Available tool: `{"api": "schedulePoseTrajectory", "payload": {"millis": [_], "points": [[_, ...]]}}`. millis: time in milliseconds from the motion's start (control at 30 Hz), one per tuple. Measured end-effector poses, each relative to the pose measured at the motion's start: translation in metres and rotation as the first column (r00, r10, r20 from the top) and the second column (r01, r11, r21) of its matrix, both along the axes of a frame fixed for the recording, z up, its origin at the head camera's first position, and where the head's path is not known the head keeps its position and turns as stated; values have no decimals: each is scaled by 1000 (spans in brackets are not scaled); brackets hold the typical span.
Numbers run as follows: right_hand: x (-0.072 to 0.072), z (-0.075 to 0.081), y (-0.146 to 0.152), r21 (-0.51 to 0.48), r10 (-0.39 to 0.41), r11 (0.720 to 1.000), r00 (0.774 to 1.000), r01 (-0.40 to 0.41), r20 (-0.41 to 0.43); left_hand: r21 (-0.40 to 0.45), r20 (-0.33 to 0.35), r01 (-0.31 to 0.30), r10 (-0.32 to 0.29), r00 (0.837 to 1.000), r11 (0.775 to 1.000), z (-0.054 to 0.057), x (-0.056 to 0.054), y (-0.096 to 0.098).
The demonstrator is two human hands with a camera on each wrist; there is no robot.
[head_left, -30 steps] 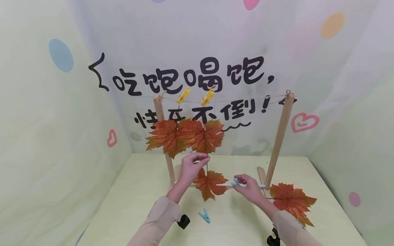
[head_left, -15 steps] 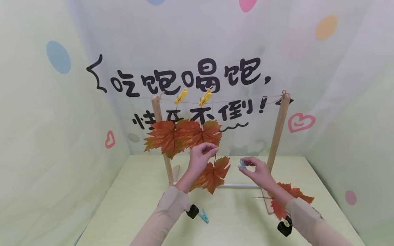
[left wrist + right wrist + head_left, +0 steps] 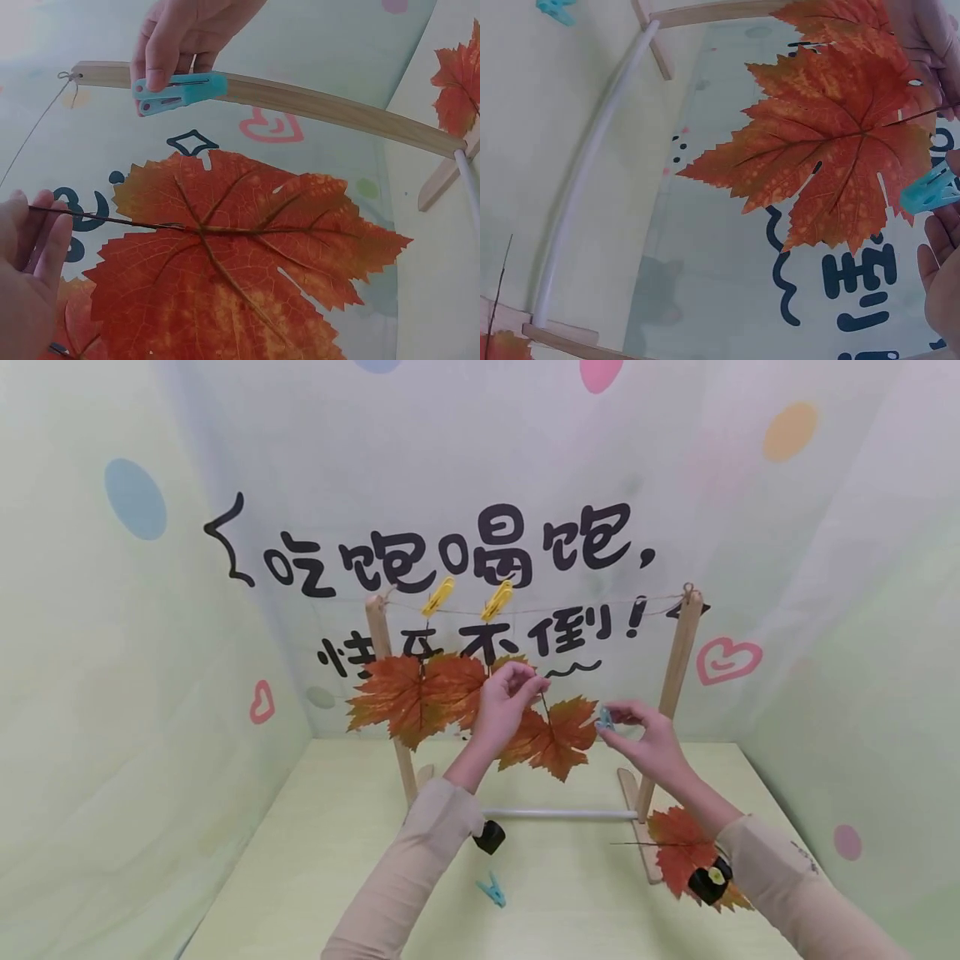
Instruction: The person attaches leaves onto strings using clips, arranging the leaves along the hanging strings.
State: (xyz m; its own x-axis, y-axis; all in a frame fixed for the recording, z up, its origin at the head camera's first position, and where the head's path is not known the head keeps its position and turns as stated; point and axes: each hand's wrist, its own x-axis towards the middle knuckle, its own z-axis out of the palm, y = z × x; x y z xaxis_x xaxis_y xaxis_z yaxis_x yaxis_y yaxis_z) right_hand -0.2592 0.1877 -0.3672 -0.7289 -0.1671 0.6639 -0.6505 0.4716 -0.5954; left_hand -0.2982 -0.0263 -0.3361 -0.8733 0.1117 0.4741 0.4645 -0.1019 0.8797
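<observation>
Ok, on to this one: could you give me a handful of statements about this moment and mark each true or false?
1. The left hand pinches a leaf by its stem. True.
2. The right hand holds a yellow clip. False: it holds a blue clip.
3. Two yellow clips are on the string. True.
4. Three leaves are clipped up. False: two hanging leaves are; the third is in the left hand.
5. The spare blue clip is on the string too. False: it lies on the table.
6. A loose leaf lies below the right forearm. True.
</observation>
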Motion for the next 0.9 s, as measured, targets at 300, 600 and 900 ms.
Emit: {"api": "schedulePoseTrajectory", "payload": {"millis": [300,600,900], "points": [[5,29,-2,-38,-13,999,1000,12,-28,50,1,-1,1,1000,999,22,4,9],[22,63,-11,-34,-17,999,997,14,-73,-55,-60,-72,69,996,996,39,24,14],[20,80,-15,-75,-10,997,994,2,-105,-85,-142,-111,99,985,990,30,9,19]]}}
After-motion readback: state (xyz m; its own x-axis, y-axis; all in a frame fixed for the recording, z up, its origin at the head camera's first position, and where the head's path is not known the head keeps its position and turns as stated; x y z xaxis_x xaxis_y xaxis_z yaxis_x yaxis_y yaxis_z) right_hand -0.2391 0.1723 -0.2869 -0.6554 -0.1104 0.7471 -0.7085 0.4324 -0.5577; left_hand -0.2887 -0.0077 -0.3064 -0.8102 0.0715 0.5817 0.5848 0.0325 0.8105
